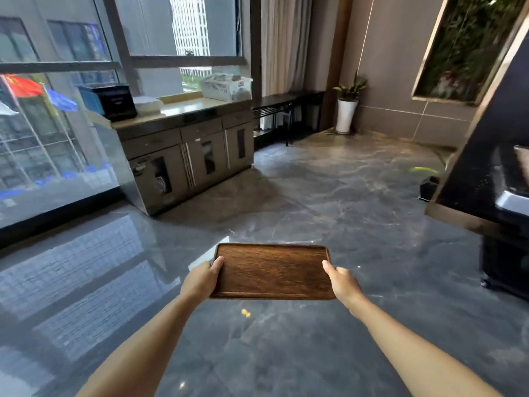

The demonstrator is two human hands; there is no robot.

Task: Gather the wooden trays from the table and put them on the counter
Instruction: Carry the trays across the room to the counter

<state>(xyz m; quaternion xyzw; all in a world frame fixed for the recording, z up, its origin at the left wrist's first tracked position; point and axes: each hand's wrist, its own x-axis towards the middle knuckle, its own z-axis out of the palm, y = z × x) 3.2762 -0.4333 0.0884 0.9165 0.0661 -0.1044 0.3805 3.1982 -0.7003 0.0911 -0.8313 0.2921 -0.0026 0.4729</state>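
The wooden tray [272,270] sits level between our hands above the grey floor [329,196]. Our left hand [200,280] and right hand [342,283] grasp its short edges; the counter [183,108] lies far left.

You hold wooden tray [272,270] level before you, above floor [329,196]. Left hand [200,279] grips tray's left edge, right hand [342,282] grips right edge, thumbs on top. Counter [183,110] stands ahead and to left, under window [183,27], well apart from tray. On counter: box [118,101] at left end, basket [226,85] at right end. Potted plant [347,107] stands far ahead, right of counter, near wall. Table [486,167] at your right.
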